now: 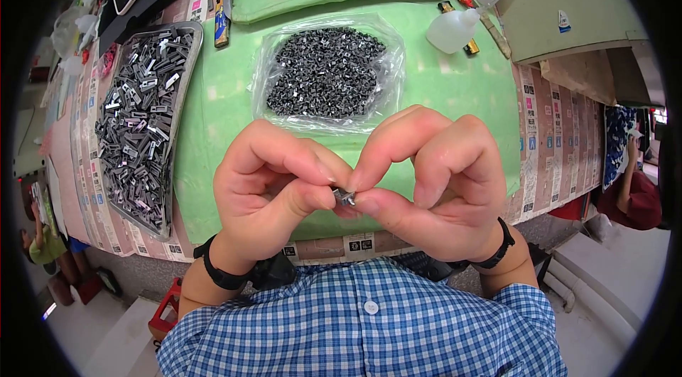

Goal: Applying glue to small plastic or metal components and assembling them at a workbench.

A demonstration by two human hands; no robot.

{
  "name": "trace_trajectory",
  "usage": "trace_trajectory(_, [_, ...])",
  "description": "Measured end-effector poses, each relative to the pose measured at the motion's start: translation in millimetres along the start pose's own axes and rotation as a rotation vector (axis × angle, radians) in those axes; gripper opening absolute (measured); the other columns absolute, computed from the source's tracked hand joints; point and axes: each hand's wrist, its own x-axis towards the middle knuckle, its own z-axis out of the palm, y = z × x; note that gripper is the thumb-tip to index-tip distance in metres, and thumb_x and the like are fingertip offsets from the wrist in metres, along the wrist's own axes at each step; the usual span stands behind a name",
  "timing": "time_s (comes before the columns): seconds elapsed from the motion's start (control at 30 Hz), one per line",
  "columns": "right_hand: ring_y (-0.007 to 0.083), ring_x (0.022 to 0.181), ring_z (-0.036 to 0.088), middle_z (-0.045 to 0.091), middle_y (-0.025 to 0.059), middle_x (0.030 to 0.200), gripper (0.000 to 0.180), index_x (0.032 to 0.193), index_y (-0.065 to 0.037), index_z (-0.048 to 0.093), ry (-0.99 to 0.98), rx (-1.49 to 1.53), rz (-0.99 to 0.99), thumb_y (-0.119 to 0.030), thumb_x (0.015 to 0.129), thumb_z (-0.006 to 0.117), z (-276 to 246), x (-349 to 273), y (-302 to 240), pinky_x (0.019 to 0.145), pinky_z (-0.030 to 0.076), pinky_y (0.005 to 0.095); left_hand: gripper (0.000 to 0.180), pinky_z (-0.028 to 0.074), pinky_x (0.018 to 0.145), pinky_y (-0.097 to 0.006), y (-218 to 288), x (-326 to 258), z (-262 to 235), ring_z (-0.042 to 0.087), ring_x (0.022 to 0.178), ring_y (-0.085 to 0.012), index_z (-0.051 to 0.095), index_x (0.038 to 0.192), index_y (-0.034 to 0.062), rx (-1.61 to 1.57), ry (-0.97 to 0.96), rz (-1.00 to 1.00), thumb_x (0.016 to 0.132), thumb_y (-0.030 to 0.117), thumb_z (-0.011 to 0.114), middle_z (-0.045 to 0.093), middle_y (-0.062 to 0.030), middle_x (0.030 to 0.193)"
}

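While the wide green felt-like mat covers most of the bench, it gives a soft bed under the work, so it would be wise to keep the hands low over it in case anything slips. At its left edge lies a long shallow grey metal tray, heaped with small silvery metal clips, well apart from the hands. Beyond the knuckles sits a clear plastic bag spread open under a mound of tiny dark metal pieces. Two white plastic squeeze bottles lie near the mat's far right corner. The left hand and the right hand meet just in front of the checked blue shirt, each pinching from its own side one small silver metal clip between thumb and forefinger. A good pinch here, as I judge it, stays on the edges, leaving the middle of the piece in sight.
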Motion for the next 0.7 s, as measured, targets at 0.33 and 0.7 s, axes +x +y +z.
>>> trace_trajectory(0.33, [0.0172,0.077,0.055,0.059,0.0158,0.087,0.039,0.084,-0.012,0.035,0.001,0.071,0.045,0.010,0.071,0.064,0.6,-0.1,-1.9,0.068,0.043,0.0285,0.018,0.049,0.065,-0.027,2.5,-1.1,-1.7,0.060,0.074,-0.0180,0.047,0.092,-0.0027,0.131,-0.017,0.078,0.080,-0.006,0.060,0.060,-0.0188,0.083])
trace_trajectory(0.7, [0.0192,0.076,0.056,0.058,0.0155,0.087,0.038,0.085,-0.011,0.036,-0.008,-0.052,-0.009,0.012,0.070,0.063,-0.8,-1.0,-3.2,0.066,0.044,0.0293,0.021,0.048,0.067,-0.027,8.1,0.6,-1.2,0.059,0.076,-0.0184,0.054,0.091,-0.0041,0.318,-0.032,0.099,0.074,-0.007,0.065,0.060,-0.0166,0.084])
